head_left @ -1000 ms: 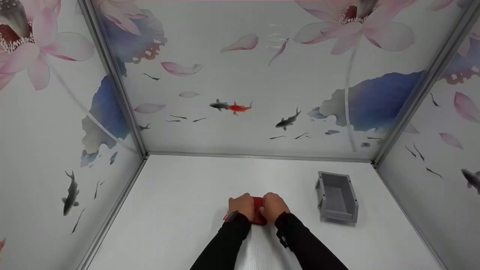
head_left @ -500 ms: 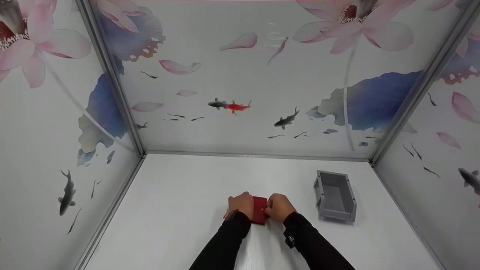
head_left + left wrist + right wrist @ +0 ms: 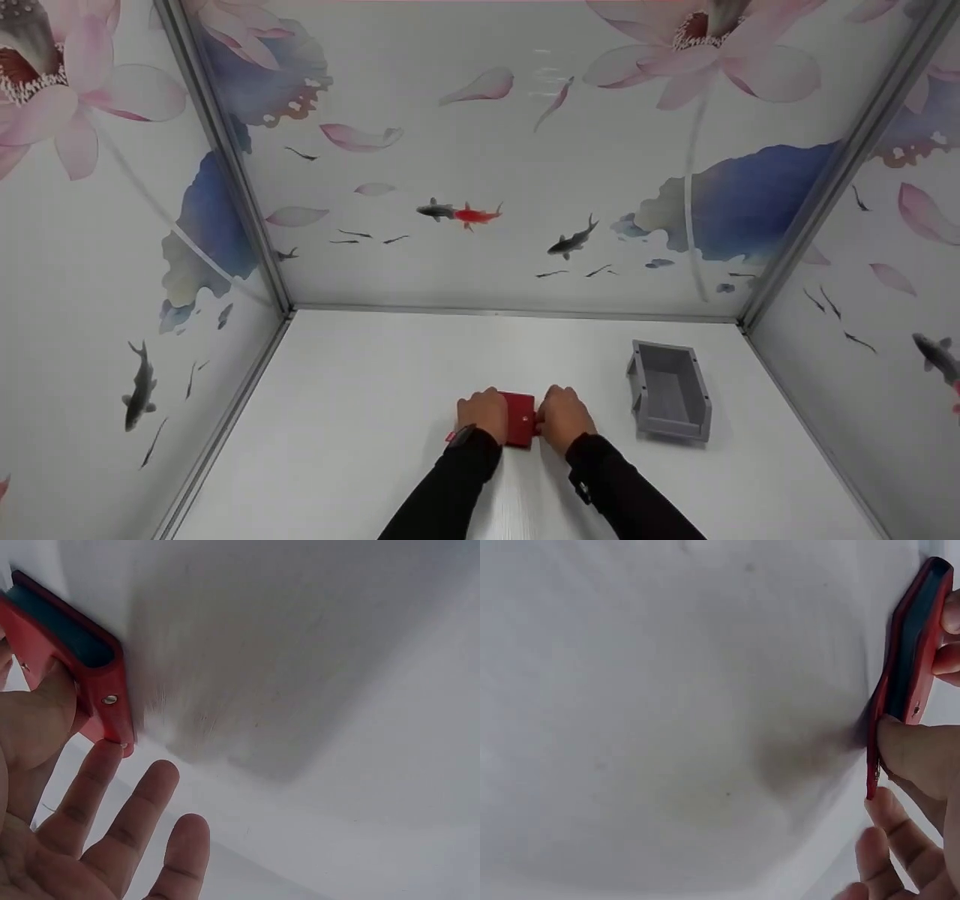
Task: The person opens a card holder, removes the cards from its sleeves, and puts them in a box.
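Observation:
Between the two hands, close over the white tabletop, is a small red wallet [image 3: 520,420] with metal snap buttons and a teal inside. My left hand [image 3: 481,414] grips its left side in the head view. In the left wrist view the thumb lies on the red cover [image 3: 94,682], while the other visible fingers [image 3: 142,802] extend past the edge. My right hand [image 3: 564,418] pinches a strip at the wallet's right edge. The right wrist view has that thumb [image 3: 915,754] on the thin red flap [image 3: 873,765], with the teal inside showing above it.
A grey plastic bin [image 3: 673,435] stands on the tabletop to the right of the hands. White panels printed with flowers and fish [image 3: 480,285] enclose the table at the back and both sides, joined by grey metal corner posts [image 3: 259,225].
The right hand has shifted right, so more of the wallet's red front shows between the hands. A small red strip now shows at the right fingertips. The left hand stays put.

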Tool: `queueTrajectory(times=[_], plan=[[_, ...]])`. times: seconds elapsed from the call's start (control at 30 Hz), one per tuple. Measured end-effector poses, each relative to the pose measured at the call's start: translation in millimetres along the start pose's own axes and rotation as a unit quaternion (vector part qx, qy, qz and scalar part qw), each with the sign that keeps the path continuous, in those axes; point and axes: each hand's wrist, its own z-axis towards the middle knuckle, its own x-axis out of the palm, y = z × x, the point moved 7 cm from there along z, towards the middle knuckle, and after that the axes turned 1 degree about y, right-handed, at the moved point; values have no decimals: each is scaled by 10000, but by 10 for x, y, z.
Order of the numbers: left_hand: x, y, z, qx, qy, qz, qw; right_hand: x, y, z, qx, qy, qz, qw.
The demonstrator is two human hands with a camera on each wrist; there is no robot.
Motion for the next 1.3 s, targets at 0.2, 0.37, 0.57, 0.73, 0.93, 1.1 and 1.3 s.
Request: queueTrajectory(times=[0.2,0.37,0.57,0.73,0.93,1.1,1.3], plan=[[-43,-12,-36,-18,333,65,9994,28,98,-83,-451,37,-299,9985],[-65,1,-70,-99,541,-189,9983,81,82,-83,-304,456,-181,9983],[-38,-13,-112,-76,280,-318,9991,77,93,-103,123,948,-105,9954],[-20,-38,-132,-87,63,-648,9978,33,156,-130,120,966,-26,9952],[-91,-57,-147,34,214,-1127,9934,157,13,-40,-262,840,55,9961],[-233,-58,-174,153,446,-1465,9881,394,-237,94,-258,981,196,9946],[-466,-79,-173,688,-96,-1110,9914,257,-194,30,-330,776,250,9961]])
